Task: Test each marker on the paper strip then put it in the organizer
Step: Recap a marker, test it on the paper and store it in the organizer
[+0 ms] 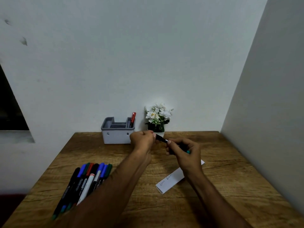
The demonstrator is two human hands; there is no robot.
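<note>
Both my hands hold one black marker [162, 139] with a teal end above the middle of the wooden table [213, 195]. My left hand [143, 141] pinches its far end, where the cap sits. My right hand [184, 152] grips the barrel. The white paper strip [172, 180] lies under my right wrist, with two scribbles at its near end. The grey organizer [117, 131] stands at the back against the wall, with a red marker [133, 119] upright in its right compartment. A pile of several markers [87, 180] lies at the left, partly hidden by my left forearm.
A small pot of white flowers [158, 119] stands to the right of the organizer, just behind my hands. Walls close the table at the back and the right.
</note>
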